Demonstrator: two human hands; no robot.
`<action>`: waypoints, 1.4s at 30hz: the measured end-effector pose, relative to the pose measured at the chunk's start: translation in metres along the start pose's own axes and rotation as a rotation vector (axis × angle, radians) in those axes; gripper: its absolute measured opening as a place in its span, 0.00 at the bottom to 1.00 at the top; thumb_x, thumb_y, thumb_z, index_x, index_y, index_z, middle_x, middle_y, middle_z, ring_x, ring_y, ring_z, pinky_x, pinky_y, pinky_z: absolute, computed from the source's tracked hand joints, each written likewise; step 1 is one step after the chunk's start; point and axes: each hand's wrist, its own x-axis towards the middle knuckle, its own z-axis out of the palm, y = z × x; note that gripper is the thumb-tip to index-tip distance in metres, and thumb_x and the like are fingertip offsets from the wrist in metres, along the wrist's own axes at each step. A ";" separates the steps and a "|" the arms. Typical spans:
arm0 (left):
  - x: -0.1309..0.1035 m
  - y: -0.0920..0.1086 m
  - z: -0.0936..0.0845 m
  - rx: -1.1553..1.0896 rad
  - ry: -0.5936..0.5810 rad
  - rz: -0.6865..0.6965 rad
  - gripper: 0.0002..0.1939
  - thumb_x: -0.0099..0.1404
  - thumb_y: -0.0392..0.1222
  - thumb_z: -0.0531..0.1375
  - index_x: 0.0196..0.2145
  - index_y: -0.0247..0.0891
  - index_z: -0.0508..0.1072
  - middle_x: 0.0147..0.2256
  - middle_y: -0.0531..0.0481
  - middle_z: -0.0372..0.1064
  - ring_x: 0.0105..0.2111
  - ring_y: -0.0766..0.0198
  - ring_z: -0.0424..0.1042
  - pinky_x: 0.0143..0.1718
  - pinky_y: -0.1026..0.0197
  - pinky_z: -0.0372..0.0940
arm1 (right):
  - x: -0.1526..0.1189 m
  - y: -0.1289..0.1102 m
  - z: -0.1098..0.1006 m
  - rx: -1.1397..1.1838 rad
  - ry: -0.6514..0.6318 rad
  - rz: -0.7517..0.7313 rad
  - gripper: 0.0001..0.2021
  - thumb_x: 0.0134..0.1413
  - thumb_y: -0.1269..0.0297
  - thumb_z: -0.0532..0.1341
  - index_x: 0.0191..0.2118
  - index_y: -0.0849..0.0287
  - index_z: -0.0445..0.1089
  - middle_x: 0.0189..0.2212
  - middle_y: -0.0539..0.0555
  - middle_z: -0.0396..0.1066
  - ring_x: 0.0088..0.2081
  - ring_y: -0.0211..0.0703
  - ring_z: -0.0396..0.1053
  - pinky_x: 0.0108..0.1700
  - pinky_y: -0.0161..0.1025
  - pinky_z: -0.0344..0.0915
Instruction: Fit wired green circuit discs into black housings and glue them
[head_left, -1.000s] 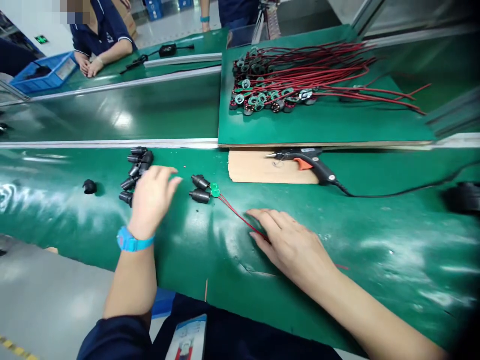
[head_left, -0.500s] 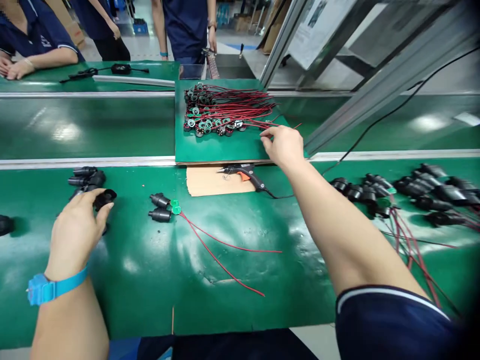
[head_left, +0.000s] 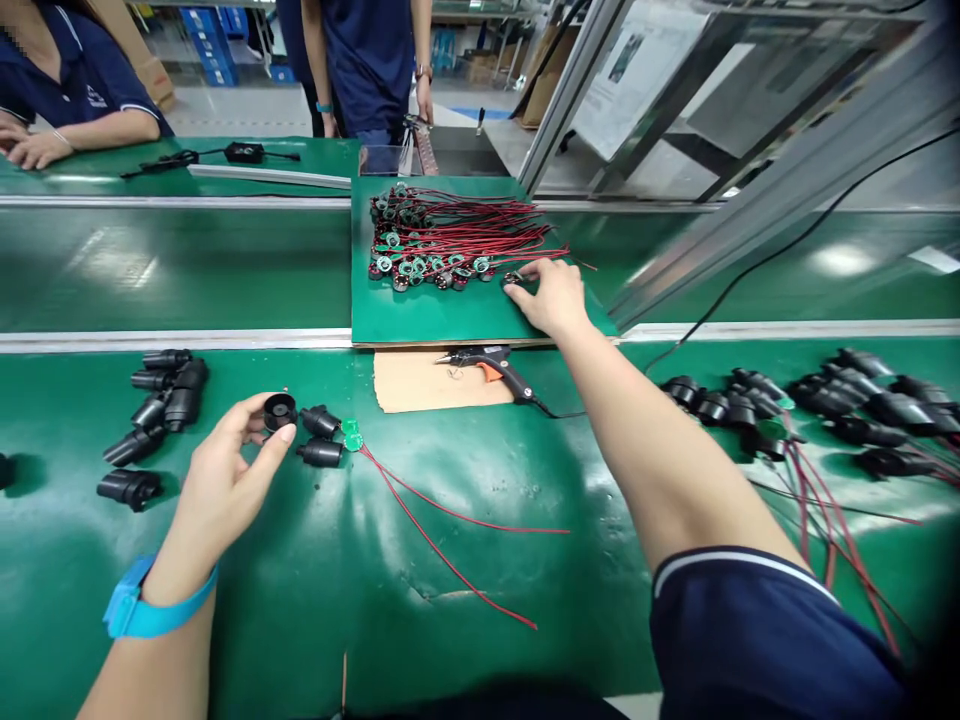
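My left hand (head_left: 225,480), with a blue wrist strap, is closed on a black plastic housing (head_left: 280,412), its round open end facing up. Just right of it, two black housings (head_left: 321,453) lie with green circuit boards (head_left: 352,434) at their ends and red wires (head_left: 450,565) trailing across the bench. Over the raised green board (head_left: 435,318), my right hand (head_left: 555,298) pinches a small dark round circuit board part (head_left: 512,280). Beside it is a pile of similar wired circuit boards (head_left: 409,268); the held part's wires are partly hidden by my fingers.
A glue gun (head_left: 499,368) lies on cardboard (head_left: 405,385) below the raised board. Several black housings (head_left: 184,390) lie at left, and more with wires (head_left: 832,395) at right. A metal post (head_left: 577,90) rises behind my right hand. People are across the bench.
My left hand has moved right, carrying the black housing away from the left group. My right hand has shifted slightly left, and a dark round part now shows at its fingertips.
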 end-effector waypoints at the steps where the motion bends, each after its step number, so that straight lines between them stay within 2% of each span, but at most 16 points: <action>1: -0.001 0.001 0.003 -0.045 -0.028 0.009 0.25 0.68 0.55 0.60 0.57 0.40 0.68 0.46 0.45 0.73 0.44 0.55 0.73 0.49 0.53 0.67 | -0.007 -0.006 0.000 0.016 0.005 -0.056 0.20 0.59 0.54 0.61 0.51 0.63 0.72 0.54 0.69 0.70 0.58 0.66 0.62 0.58 0.56 0.58; 3: -0.004 0.006 0.010 -0.140 -0.088 0.019 0.24 0.68 0.53 0.60 0.57 0.40 0.67 0.48 0.45 0.73 0.47 0.55 0.73 0.52 0.52 0.66 | -0.021 -0.020 -0.001 0.061 -0.007 -0.195 0.19 0.58 0.53 0.62 0.49 0.61 0.72 0.53 0.67 0.70 0.57 0.65 0.62 0.58 0.55 0.57; 6: -0.008 0.012 0.022 -0.365 -0.200 0.002 0.20 0.70 0.50 0.58 0.56 0.40 0.66 0.50 0.43 0.71 0.50 0.55 0.73 0.52 0.53 0.67 | -0.032 -0.039 0.001 0.131 -0.078 -0.364 0.19 0.59 0.55 0.62 0.53 0.58 0.70 0.46 0.60 0.75 0.50 0.56 0.69 0.58 0.51 0.57; 9: -0.012 0.014 0.033 -0.552 -0.286 -0.022 0.17 0.72 0.46 0.54 0.56 0.41 0.64 0.50 0.42 0.69 0.46 0.57 0.74 0.43 0.56 0.69 | -0.032 -0.057 0.001 0.153 -0.141 -0.421 0.18 0.60 0.57 0.62 0.53 0.56 0.71 0.39 0.55 0.77 0.42 0.50 0.72 0.49 0.44 0.62; 12: -0.017 0.014 0.041 -0.585 -0.337 0.019 0.16 0.72 0.44 0.52 0.55 0.41 0.63 0.47 0.43 0.68 0.39 0.60 0.71 0.36 0.59 0.67 | -0.041 -0.075 -0.015 0.139 -0.145 -0.425 0.15 0.59 0.57 0.63 0.49 0.56 0.75 0.37 0.55 0.77 0.38 0.49 0.72 0.39 0.41 0.61; 15: -0.024 0.020 0.044 -0.505 -0.355 0.104 0.16 0.72 0.47 0.56 0.54 0.42 0.62 0.46 0.45 0.67 0.42 0.60 0.69 0.41 0.59 0.67 | -0.086 -0.086 -0.057 0.053 -0.053 -0.435 0.16 0.59 0.54 0.65 0.50 0.55 0.75 0.40 0.57 0.78 0.40 0.54 0.74 0.33 0.41 0.56; 17: -0.030 0.026 0.045 -0.465 -0.379 0.146 0.15 0.72 0.47 0.59 0.53 0.42 0.62 0.46 0.45 0.67 0.43 0.60 0.69 0.45 0.58 0.67 | -0.131 -0.085 -0.091 0.007 -0.006 -0.495 0.16 0.62 0.49 0.62 0.49 0.52 0.75 0.36 0.57 0.79 0.36 0.53 0.74 0.30 0.42 0.52; 19: -0.036 0.034 0.046 -0.476 -0.433 0.180 0.14 0.72 0.47 0.60 0.51 0.42 0.64 0.46 0.45 0.68 0.43 0.61 0.69 0.45 0.58 0.67 | -0.178 -0.080 -0.120 0.108 -0.025 -0.587 0.14 0.63 0.49 0.62 0.49 0.48 0.74 0.33 0.54 0.78 0.31 0.49 0.73 0.29 0.43 0.53; 21: -0.041 0.041 0.049 -0.505 -0.497 0.226 0.14 0.71 0.45 0.61 0.52 0.42 0.66 0.48 0.44 0.69 0.45 0.60 0.71 0.46 0.57 0.68 | -0.215 -0.076 -0.135 0.318 -0.128 -0.621 0.13 0.62 0.51 0.64 0.51 0.44 0.72 0.33 0.50 0.79 0.27 0.45 0.71 0.27 0.44 0.55; 24: -0.048 0.049 0.055 -0.512 -0.586 0.317 0.14 0.70 0.43 0.63 0.52 0.43 0.69 0.50 0.42 0.70 0.50 0.56 0.70 0.51 0.53 0.68 | -0.243 -0.075 -0.132 0.613 -0.305 -0.554 0.14 0.60 0.53 0.67 0.50 0.44 0.71 0.34 0.47 0.79 0.22 0.39 0.67 0.24 0.42 0.58; 27: -0.052 0.054 0.058 -0.507 -0.691 0.369 0.16 0.69 0.43 0.63 0.54 0.45 0.71 0.51 0.42 0.69 0.52 0.55 0.70 0.52 0.52 0.68 | -0.246 -0.075 -0.116 0.768 -0.442 -0.507 0.14 0.59 0.54 0.68 0.49 0.48 0.73 0.30 0.46 0.77 0.21 0.36 0.62 0.23 0.39 0.57; 30: -0.055 0.057 0.059 -0.590 -0.812 0.315 0.17 0.72 0.42 0.60 0.56 0.45 0.67 0.50 0.43 0.69 0.48 0.58 0.71 0.48 0.55 0.70 | -0.244 -0.074 -0.105 0.869 -0.541 -0.499 0.15 0.58 0.56 0.69 0.49 0.49 0.75 0.32 0.46 0.77 0.21 0.34 0.59 0.24 0.36 0.57; 33: -0.057 0.060 0.059 -0.675 -0.924 0.256 0.13 0.74 0.42 0.55 0.55 0.45 0.62 0.46 0.46 0.69 0.42 0.62 0.71 0.43 0.58 0.70 | -0.242 -0.072 -0.100 0.946 -0.587 -0.483 0.14 0.56 0.58 0.71 0.47 0.52 0.77 0.30 0.45 0.76 0.22 0.32 0.57 0.25 0.34 0.57; 35: -0.058 0.062 0.060 -0.628 -0.939 0.280 0.16 0.72 0.45 0.59 0.54 0.43 0.62 0.45 0.45 0.67 0.42 0.60 0.70 0.44 0.57 0.70 | -0.242 -0.072 -0.099 0.954 -0.620 -0.486 0.14 0.56 0.58 0.71 0.47 0.53 0.77 0.28 0.46 0.76 0.22 0.33 0.59 0.26 0.34 0.58; 38: -0.058 0.063 0.064 -0.539 -0.854 0.301 0.21 0.64 0.45 0.68 0.49 0.43 0.62 0.46 0.46 0.66 0.45 0.58 0.68 0.46 0.55 0.68 | -0.242 -0.073 -0.096 0.944 -0.686 -0.501 0.15 0.57 0.58 0.70 0.49 0.54 0.77 0.33 0.48 0.78 0.26 0.34 0.67 0.29 0.34 0.60; 42: -0.056 0.059 0.068 -0.540 -0.824 0.303 0.14 0.64 0.41 0.68 0.42 0.42 0.66 0.48 0.47 0.66 0.49 0.59 0.69 0.51 0.55 0.67 | -0.241 -0.075 -0.093 0.930 -0.691 -0.523 0.14 0.56 0.60 0.71 0.47 0.56 0.78 0.35 0.49 0.79 0.28 0.34 0.68 0.30 0.34 0.61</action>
